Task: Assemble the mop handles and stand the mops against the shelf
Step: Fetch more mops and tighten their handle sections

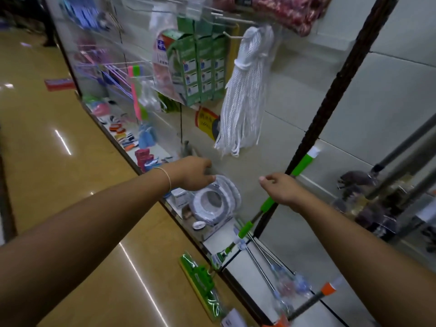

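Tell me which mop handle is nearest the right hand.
The green-gripped mop handle, leaning against the shelf, passes right by the right hand. The orange-capped handle lies lower, near the frame's bottom edge.

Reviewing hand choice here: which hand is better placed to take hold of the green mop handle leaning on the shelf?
Right. The right hand hovers directly over the green mop handle, apparently empty, while the left hand sits farther left above the white ring packs.
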The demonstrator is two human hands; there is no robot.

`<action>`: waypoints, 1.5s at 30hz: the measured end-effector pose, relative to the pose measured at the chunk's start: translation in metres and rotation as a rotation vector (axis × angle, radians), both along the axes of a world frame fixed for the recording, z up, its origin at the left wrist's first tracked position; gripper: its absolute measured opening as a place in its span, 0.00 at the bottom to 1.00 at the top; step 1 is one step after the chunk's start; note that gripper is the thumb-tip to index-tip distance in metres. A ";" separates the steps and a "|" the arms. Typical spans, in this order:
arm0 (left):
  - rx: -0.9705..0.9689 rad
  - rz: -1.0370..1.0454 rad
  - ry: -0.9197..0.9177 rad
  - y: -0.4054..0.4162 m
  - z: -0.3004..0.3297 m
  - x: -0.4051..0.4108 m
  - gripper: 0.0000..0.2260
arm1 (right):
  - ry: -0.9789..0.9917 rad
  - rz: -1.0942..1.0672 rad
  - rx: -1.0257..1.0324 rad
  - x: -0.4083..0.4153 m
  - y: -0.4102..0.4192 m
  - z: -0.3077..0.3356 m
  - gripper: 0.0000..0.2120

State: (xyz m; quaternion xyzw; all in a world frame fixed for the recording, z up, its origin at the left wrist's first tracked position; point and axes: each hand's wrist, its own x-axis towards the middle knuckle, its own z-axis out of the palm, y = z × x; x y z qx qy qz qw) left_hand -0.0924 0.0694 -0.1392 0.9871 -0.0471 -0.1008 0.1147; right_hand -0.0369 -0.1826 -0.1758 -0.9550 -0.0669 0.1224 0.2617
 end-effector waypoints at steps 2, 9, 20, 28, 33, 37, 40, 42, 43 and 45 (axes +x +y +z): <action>0.002 0.004 0.009 0.007 0.001 0.023 0.21 | 0.025 0.000 0.010 0.021 0.004 -0.004 0.28; -0.026 0.004 0.012 0.017 -0.005 0.098 0.19 | 0.039 -0.022 0.023 0.081 0.003 -0.011 0.29; -0.115 -0.253 0.033 -0.018 -0.043 0.232 0.21 | 0.054 -0.320 0.017 0.135 -0.017 -0.040 0.23; -0.207 -0.435 0.129 -0.054 -0.076 0.301 0.19 | 0.102 -0.604 0.015 0.131 -0.031 -0.059 0.19; -0.227 -0.552 0.193 -0.091 -0.101 0.303 0.19 | 0.180 -0.738 0.027 0.134 -0.048 -0.085 0.25; -0.187 -0.578 0.214 -0.102 -0.123 0.304 0.20 | 0.235 -0.755 0.016 0.168 -0.061 -0.102 0.27; -0.175 -0.565 0.210 -0.103 -0.138 0.305 0.19 | 0.185 -0.781 0.048 0.201 -0.069 -0.114 0.25; -0.178 -0.554 0.202 -0.102 -0.146 0.306 0.19 | 0.154 -0.824 0.097 0.221 -0.072 -0.122 0.25; -0.184 -0.544 0.201 -0.101 -0.149 0.307 0.19 | 0.142 -0.849 0.138 0.228 -0.073 -0.126 0.24; -0.196 -0.522 0.200 -0.101 -0.155 0.309 0.19 | 0.119 -0.919 0.295 0.237 -0.074 -0.135 0.21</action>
